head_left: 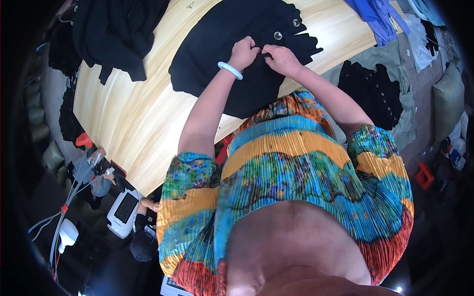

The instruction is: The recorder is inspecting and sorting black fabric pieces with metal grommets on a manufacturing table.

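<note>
A black knit garment (212,64) lies spread on a wooden table before me, with round metal-looking pieces (278,35) near its scalloped right edge. My left hand (244,53), with a pale bangle (230,70) on the wrist, is closed in a pinch on the middle of the cloth. Close beside it, my right hand (281,60) is also closed, thumb and forefinger pinching the cloth. Their fingertips almost meet. Whatever fine detail lies between the fingers is too small to make out.
More black garments (116,34) are heaped at the table's (118,108) far left. Blue-purple clothing (377,19) lies at the far right corner. On the right, a black piece with metal rings (370,91) rests on grey-green cloth (407,98). A white machine (123,212) and cables stand lower left.
</note>
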Demonstrator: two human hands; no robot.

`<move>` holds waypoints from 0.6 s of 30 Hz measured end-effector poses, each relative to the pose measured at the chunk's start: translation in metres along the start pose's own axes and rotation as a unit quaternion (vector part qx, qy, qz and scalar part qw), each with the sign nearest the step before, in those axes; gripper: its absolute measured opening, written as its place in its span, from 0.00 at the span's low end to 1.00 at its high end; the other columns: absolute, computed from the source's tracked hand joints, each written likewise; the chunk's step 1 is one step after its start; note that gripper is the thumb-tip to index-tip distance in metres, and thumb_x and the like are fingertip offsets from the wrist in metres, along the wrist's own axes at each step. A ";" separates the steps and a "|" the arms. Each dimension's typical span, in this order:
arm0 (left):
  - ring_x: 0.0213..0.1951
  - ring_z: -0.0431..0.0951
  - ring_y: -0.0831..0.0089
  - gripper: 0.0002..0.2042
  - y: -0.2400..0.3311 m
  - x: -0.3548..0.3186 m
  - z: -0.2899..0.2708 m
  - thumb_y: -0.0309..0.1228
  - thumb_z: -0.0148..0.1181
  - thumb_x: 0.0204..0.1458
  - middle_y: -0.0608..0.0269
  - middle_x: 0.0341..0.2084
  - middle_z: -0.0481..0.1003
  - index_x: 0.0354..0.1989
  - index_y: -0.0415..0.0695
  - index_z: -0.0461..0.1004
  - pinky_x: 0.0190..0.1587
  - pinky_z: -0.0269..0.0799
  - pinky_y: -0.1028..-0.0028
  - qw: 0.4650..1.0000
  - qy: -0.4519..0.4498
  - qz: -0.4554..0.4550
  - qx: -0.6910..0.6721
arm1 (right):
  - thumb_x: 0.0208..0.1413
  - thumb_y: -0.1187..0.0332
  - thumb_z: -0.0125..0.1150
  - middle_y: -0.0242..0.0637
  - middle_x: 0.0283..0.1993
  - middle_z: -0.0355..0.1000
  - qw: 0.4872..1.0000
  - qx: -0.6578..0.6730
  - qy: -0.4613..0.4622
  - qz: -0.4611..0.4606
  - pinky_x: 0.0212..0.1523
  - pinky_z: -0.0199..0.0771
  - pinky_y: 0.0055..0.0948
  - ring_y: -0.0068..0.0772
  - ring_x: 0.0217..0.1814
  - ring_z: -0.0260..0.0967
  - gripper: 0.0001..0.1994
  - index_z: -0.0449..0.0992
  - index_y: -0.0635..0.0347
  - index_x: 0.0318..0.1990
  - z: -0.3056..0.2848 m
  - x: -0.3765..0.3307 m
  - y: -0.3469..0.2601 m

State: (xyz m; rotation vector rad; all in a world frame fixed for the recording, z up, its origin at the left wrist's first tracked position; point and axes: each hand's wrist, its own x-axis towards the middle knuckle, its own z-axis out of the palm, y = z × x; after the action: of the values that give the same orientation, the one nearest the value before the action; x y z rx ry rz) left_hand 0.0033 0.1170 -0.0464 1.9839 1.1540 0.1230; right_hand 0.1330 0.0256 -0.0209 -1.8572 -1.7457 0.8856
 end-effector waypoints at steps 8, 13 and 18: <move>0.31 0.72 0.70 0.11 -0.012 0.008 -0.003 0.28 0.60 0.38 0.57 0.25 0.72 0.30 0.37 0.68 0.34 0.67 0.73 0.977 -0.063 -0.104 -0.173 | 0.43 0.73 0.52 0.44 0.30 0.70 0.999 0.026 0.038 -0.005 0.37 0.69 0.39 0.45 0.35 0.69 0.06 0.68 0.61 0.32 0.009 0.002 -0.003; 0.35 0.69 0.75 0.14 -0.012 0.006 -0.005 0.27 0.58 0.42 0.58 0.31 0.71 0.37 0.36 0.67 0.39 0.65 0.77 0.950 -0.085 -0.156 -0.257 | 0.43 0.74 0.52 0.44 0.31 0.70 0.998 0.024 0.043 -0.036 0.37 0.69 0.38 0.44 0.35 0.69 0.06 0.68 0.61 0.32 0.009 0.002 -0.006; 0.37 0.69 0.75 0.15 0.000 0.001 -0.007 0.25 0.56 0.45 0.58 0.33 0.70 0.41 0.34 0.65 0.41 0.63 0.78 0.927 -0.079 -0.188 -0.314 | 0.44 0.73 0.53 0.45 0.30 0.70 0.999 -0.006 0.020 -0.043 0.37 0.69 0.39 0.46 0.35 0.69 0.07 0.66 0.62 0.32 0.002 0.004 -0.007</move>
State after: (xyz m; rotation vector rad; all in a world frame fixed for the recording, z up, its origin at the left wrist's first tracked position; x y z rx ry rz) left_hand 0.0006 0.1225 -0.0425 1.1699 1.1818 0.1131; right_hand 0.1262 0.0297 -0.0177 -1.7810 -1.7948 0.8022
